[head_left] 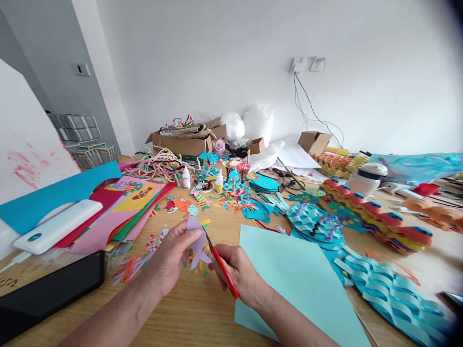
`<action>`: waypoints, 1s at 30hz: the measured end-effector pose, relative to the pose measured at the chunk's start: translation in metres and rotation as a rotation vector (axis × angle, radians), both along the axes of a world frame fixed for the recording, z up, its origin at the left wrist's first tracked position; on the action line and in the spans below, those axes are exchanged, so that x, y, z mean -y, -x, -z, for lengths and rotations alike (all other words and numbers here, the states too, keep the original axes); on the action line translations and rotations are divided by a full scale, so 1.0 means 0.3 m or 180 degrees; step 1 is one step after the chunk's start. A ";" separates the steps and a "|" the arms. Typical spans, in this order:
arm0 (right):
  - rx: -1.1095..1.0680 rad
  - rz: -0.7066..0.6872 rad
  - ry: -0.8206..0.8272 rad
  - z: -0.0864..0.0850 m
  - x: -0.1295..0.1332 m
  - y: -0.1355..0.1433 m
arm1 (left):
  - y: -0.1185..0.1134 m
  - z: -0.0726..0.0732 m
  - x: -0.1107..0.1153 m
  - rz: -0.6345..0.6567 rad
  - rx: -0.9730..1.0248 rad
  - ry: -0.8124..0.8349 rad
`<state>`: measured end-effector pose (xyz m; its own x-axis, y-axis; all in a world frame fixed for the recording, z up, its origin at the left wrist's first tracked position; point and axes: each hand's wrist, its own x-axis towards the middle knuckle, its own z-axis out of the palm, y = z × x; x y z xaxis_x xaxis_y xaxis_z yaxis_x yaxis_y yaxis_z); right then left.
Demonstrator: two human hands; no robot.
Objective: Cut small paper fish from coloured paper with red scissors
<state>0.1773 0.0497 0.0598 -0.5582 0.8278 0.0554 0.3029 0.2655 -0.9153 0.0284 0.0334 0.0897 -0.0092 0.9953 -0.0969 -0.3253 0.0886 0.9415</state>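
Note:
Between the fingers and thumb of my left hand (172,258) is a purple paper fish (198,248), held upright with its forked tail hanging down. My right hand (237,270) grips red-handled scissors (224,273). Their blades reach the right edge of the fish's body; whether they are parted is too small to tell. Below both hands, small coloured paper scraps lie on the wooden table (181,315). A light turquoise sheet (292,279) lies under my right forearm.
Coloured paper (119,212), a white power bank (60,226) and a black phone (54,289) lie left. Glue bottles (186,177) stand further back, before a cardboard box (183,144). Woven blue paper pieces (394,289) and a painted egg carton (376,214) occupy the right.

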 end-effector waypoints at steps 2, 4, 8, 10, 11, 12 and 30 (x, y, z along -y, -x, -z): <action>-0.0018 -0.0002 -0.0025 -0.001 0.000 0.002 | 0.000 -0.001 -0.001 -0.0020 0.0011 -0.0003; -0.0021 0.0000 -0.0055 0.000 0.000 0.003 | 0.000 -0.002 -0.002 -0.0044 0.0015 -0.0001; -0.0045 0.0057 -0.0086 0.008 -0.001 0.005 | 0.000 -0.005 -0.004 -0.0073 0.0006 0.0013; -0.0056 0.0072 -0.0075 0.010 -0.001 0.006 | 0.001 -0.006 -0.004 -0.0062 -0.0014 0.0019; -0.0052 0.0065 -0.0075 0.009 -0.001 0.006 | 0.002 -0.006 -0.003 -0.0051 -0.0023 0.0018; -0.0043 0.0055 -0.0084 0.008 -0.001 0.006 | 0.003 -0.005 -0.002 -0.0040 -0.0034 0.0017; -0.0105 -0.0086 0.0154 -0.009 0.003 0.000 | 0.038 -0.012 0.008 0.0305 -0.0132 0.0106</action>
